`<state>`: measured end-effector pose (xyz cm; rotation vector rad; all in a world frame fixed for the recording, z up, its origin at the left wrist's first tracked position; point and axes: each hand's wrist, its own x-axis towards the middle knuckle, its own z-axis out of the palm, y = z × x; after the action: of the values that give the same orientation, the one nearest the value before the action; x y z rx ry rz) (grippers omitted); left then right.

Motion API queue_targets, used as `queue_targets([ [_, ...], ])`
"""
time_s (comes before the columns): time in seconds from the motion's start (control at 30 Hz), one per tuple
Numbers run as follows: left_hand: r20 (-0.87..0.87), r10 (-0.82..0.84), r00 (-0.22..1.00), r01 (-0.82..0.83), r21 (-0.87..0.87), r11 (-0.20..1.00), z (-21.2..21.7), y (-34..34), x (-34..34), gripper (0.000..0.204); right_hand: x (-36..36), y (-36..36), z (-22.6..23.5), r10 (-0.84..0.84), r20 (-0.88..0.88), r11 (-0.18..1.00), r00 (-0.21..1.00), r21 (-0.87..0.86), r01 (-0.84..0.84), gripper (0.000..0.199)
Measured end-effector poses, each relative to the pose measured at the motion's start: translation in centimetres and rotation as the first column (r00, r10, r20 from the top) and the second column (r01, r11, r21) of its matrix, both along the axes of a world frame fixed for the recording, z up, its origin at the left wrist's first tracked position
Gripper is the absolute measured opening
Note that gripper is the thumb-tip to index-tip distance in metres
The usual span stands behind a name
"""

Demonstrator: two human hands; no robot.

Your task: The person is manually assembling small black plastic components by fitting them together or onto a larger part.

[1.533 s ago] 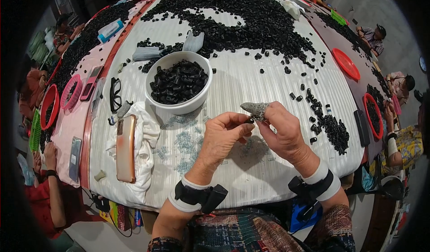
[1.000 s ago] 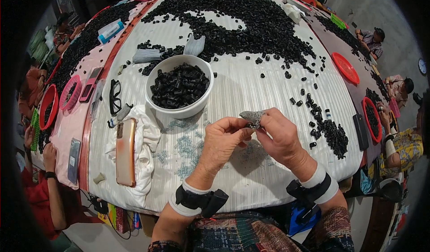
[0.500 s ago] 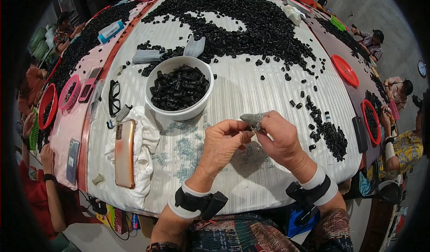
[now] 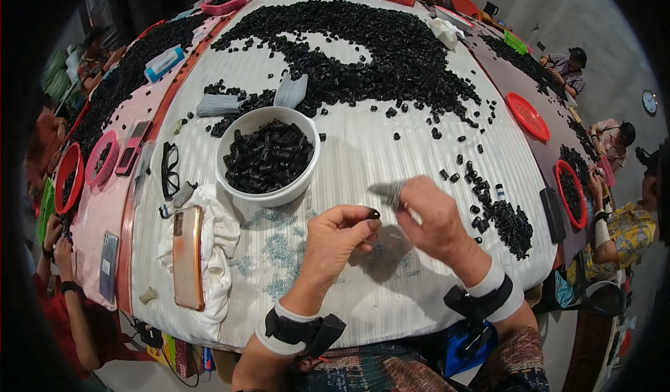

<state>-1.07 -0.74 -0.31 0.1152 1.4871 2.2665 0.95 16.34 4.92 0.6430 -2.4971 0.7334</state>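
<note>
My left hand (image 4: pixel 335 242) is closed, pinching a small black piece (image 4: pixel 375 214) between thumb and fingertips above the white cloth. To its right, apart from the piece, hovers my right hand (image 4: pixel 436 217). A grey fabric cover (image 4: pixel 386 192) sits on its forefinger, which points left and is a little blurred. I see nothing between that finger and the thumb; the other fingers are curled and partly hidden. Beyond my left hand stands a white bowl (image 4: pixel 312 162) heaped with black cylindrical pieces (image 4: pixel 269 156).
A large pile of black pieces (image 4: pixel 377 78) spreads over the far table; smaller pieces (image 4: pixel 513 228) lie at right. A phone in a clear case (image 4: pixel 187 259) rests on white cloth (image 4: pixel 222 231), near glasses (image 4: pixel 169 172). People work along both sides, beside red baskets (image 4: pixel 528 116).
My right hand has drawn away from the left hand, exposing the black piece in the left fingertips. My left hand has shifted slightly left and nearer me. The whole view has also shifted slightly.
</note>
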Motion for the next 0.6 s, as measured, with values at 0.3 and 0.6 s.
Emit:
queue_targets([
  [0.3, 0.103, -0.061, 0.993, 0.063, -0.026, 0.998, 0.3, 0.0, -0.1, 0.019, -8.7, 6.6, -2.5, -0.281, 0.004, 0.959, 0.960, 0.030, 0.281, 0.025],
  [0.6, 0.164, -0.097, 0.982, 0.103, -0.030, 0.994, 0.3, -0.3, 0.0, 0.021, -12.2, 6.2, -6.0, -0.328, 0.096, 0.918, 0.940, 0.269, 0.293, 0.022],
])
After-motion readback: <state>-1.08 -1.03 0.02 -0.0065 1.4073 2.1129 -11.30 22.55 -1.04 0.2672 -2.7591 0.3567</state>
